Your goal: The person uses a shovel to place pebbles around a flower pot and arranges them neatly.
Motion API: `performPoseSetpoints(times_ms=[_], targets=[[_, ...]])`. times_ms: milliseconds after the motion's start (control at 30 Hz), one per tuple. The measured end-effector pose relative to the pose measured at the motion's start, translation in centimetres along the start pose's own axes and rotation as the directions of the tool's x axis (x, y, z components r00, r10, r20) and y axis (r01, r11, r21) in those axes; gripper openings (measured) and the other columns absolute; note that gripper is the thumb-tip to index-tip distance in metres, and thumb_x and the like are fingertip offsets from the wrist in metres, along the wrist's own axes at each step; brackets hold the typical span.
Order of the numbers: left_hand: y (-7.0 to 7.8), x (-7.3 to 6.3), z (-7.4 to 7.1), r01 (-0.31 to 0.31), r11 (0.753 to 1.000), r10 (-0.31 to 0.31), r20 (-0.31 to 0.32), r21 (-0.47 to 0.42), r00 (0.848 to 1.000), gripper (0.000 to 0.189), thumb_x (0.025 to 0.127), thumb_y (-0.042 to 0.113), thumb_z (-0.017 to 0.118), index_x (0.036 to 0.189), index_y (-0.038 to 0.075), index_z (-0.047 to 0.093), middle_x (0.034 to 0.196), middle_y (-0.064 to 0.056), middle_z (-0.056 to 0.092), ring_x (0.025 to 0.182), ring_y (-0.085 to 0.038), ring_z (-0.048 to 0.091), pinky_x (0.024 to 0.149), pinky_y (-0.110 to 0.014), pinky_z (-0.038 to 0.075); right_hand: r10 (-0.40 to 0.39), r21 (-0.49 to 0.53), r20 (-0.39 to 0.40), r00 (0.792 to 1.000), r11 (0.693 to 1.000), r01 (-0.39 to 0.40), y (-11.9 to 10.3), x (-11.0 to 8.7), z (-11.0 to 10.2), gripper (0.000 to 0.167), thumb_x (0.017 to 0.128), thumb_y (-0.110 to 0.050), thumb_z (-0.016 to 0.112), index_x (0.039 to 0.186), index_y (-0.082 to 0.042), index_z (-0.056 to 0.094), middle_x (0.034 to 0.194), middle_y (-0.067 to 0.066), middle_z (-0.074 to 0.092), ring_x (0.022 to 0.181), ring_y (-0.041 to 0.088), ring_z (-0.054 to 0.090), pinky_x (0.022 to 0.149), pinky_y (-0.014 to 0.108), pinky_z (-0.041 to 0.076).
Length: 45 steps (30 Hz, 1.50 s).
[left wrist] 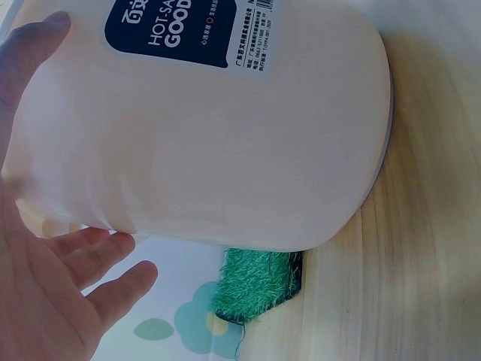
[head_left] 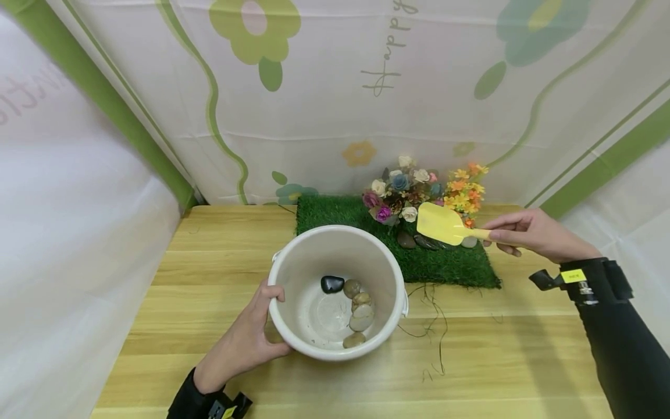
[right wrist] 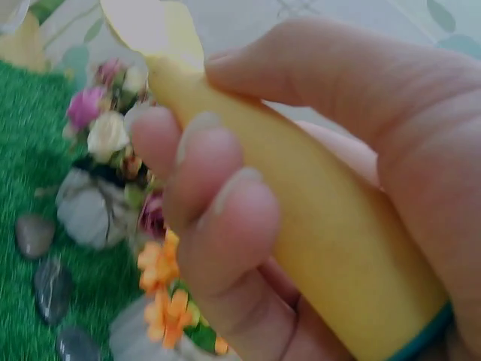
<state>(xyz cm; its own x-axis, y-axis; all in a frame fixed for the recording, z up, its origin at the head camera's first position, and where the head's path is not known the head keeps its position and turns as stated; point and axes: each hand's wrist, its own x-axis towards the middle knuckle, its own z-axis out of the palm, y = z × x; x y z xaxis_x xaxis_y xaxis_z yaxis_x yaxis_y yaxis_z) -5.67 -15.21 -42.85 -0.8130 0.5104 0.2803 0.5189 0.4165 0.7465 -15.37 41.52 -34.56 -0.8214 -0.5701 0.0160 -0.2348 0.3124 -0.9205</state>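
A white plastic bucket [head_left: 335, 234] stands on the wooden table, several smooth stones [head_left: 361, 314] lying on its bottom. My left hand [head_left: 256, 331] holds the bucket by its left side, fingertips over the rim; the left wrist view shows its labelled outer wall [left wrist: 203, 150]. My right hand [head_left: 528, 233] grips a yellow toy shovel [head_left: 439, 223] by its handle, as the right wrist view shows with fingers [right wrist: 233, 218] curled round it. The shovel's flat blade overlaps the flowers and stones on the green turf mat in the head view.
On the artificial turf mat [head_left: 335, 209] stand a mixed flower bunch [head_left: 400, 189] and orange-yellow flowers [head_left: 463, 189]. Several dark and grey stones [right wrist: 52, 289] lie along the mat. Thin dark strands [head_left: 439, 326] lie on the table [head_left: 209, 273]. A flower-print curtain [head_left: 324, 110] hangs behind.
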Motion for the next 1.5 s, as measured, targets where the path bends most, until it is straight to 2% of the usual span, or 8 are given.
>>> performPoseSetpoints(times_ms=[567, 867, 1033, 1100, 1233, 1267, 1333, 1500], targets=[[0.1, 0.1, -0.1, -0.006, 1.000, 0.006, 0.004, -0.012, 1.000, 0.073, 0.076, 0.037, 0.090, 0.118, 0.017, 0.033, 0.166, -0.008, 0.014, 0.141, -0.035, 0.033, 0.093, -0.050, 0.050, -0.013, -0.143, 0.115, 0.993, 0.989, 0.030, -6.1, 6.0, 2.1, 0.027, 0.103, -0.003, 0.056, 0.129, -0.001, 0.065, 0.083, 0.013, 0.066, 0.062, 0.028, 0.053, 0.058, 0.039, 0.048], [0.0, 0.0, 0.0, -0.009, 1.000, 0.009, 0.003, -0.012, 1.000, 0.074, 0.074, 0.032, 0.092, 0.117, 0.018, 0.033, 0.166, -0.008, 0.013, 0.143, -0.036, 0.031, 0.096, -0.054, 0.047, -0.037, -0.307, 0.151, 0.988, 0.948, 0.083, -8.4, 9.1, 4.1, 0.025, 0.103, -0.014, 0.061, 0.126, -0.019, 0.070, 0.086, 0.003, 0.067, 0.068, 0.021, 0.055, 0.063, 0.036, 0.047], [-0.1, 0.0, 0.0, -0.015, 1.000, 0.015, -0.002, -0.011, 1.000, 0.074, 0.074, 0.033, 0.092, 0.117, 0.018, 0.034, 0.167, -0.008, 0.012, 0.143, -0.037, 0.031, 0.095, -0.053, 0.048, -0.014, -0.334, 0.233, 0.972, 0.938, 0.093, -9.2, 11.1, 5.7, 0.025, 0.101, -0.019, 0.065, 0.125, -0.024, 0.071, 0.096, -0.001, 0.068, 0.063, 0.019, 0.055, 0.061, 0.035, 0.048], [-0.1, 0.0, 0.0, -0.014, 1.000, 0.014, -0.003, -0.008, 1.000, 0.074, 0.073, 0.033, 0.092, 0.117, 0.018, 0.034, 0.166, -0.008, 0.013, 0.142, -0.037, 0.031, 0.094, -0.053, 0.049, -0.010, -0.355, 0.264, 0.964, 0.929, 0.107, -9.5, 11.9, 6.4, 0.025, 0.101, -0.020, 0.065, 0.125, -0.024, 0.072, 0.101, -0.004, 0.070, 0.065, 0.020, 0.058, 0.083, 0.036, 0.047], [-0.1, 0.0, 0.0, -0.010, 1.000, 0.010, -0.004, 0.000, 1.000, 0.075, 0.073, 0.035, 0.092, 0.116, 0.018, 0.033, 0.166, -0.009, 0.014, 0.141, -0.037, 0.033, 0.094, -0.052, 0.049, 0.018, -0.363, 0.337, 0.941, 0.925, 0.112, -9.9, 13.2, 7.6, 0.024, 0.102, -0.025, 0.064, 0.124, -0.021, 0.072, 0.105, -0.005, 0.071, 0.070, 0.020, 0.061, 0.085, 0.037, 0.046], [-0.1, 0.0, 0.0, -0.008, 1.000, 0.008, -0.003, 0.000, 1.000, 0.075, 0.073, 0.036, 0.092, 0.116, 0.018, 0.033, 0.166, -0.009, 0.014, 0.141, -0.037, 0.033, 0.094, -0.052, 0.049, 0.022, -0.377, 0.351, 0.936, 0.918, 0.119, -10.1, 13.5, 8.0, 0.023, 0.102, -0.026, 0.065, 0.122, -0.021, 0.072, 0.102, -0.005, 0.072, 0.070, 0.020, 0.060, 0.085, 0.037, 0.046], [-0.2, 0.0, 0.1, -0.007, 1.000, 0.007, -0.002, -0.001, 1.000, 0.075, 0.074, 0.037, 0.092, 0.116, 0.018, 0.033, 0.166, -0.009, 0.014, 0.141, -0.037, 0.034, 0.094, -0.052, 0.050, 0.039, -0.395, 0.377, 0.925, 0.910, 0.123, -10.4, 14.0, 8.8, 0.021, 0.102, -0.025, 0.064, 0.120, -0.020, 0.073, 0.104, -0.006, 0.071, 0.070, 0.018, 0.060, 0.065, 0.035, 0.049], [-0.2, 0.0, 0.1, -0.004, 1.000, 0.004, -0.004, 0.011, 1.000, 0.075, 0.073, 0.035, 0.092, 0.117, 0.018, 0.033, 0.165, -0.009, 0.015, 0.140, -0.037, 0.034, 0.093, -0.052, 0.050, 0.016, -0.453, 0.426, 0.905, 0.869, 0.198, -11.6, 15.0, 11.1, 0.016, 0.099, -0.015, 0.067, 0.111, -0.018, 0.077, 0.097, -0.006, 0.072, 0.070, 0.012, 0.057, 0.066, 0.033, 0.047]])
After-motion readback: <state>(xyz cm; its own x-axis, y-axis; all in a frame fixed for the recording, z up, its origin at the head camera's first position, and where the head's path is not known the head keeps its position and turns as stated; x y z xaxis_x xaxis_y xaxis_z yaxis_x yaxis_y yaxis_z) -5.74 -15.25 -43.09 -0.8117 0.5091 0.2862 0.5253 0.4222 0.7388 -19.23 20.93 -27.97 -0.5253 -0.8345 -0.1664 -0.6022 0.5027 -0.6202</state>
